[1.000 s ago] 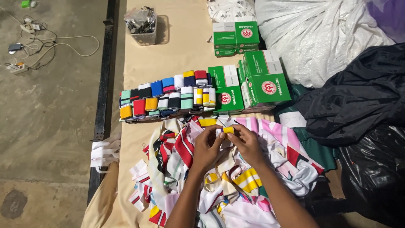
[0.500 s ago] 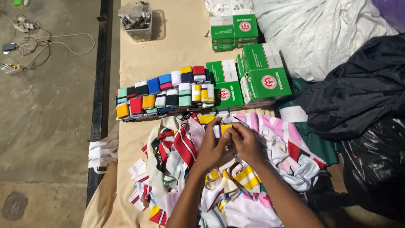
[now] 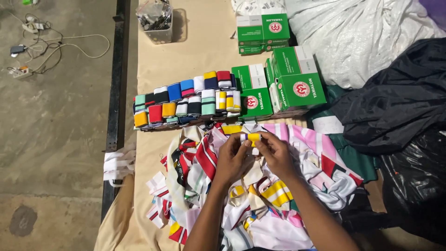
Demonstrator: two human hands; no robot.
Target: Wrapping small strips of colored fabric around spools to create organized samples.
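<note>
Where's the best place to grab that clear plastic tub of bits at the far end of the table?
Take the clear tub by its two opposite side walls near the rim, coming straight down from above. It stands upright with an open top, its contents heaped above the rim, and the table around it looks free, so fingers should fit on either side.

Small yellow-and-white folded strip (image 3: 251,138), pinched
</note>
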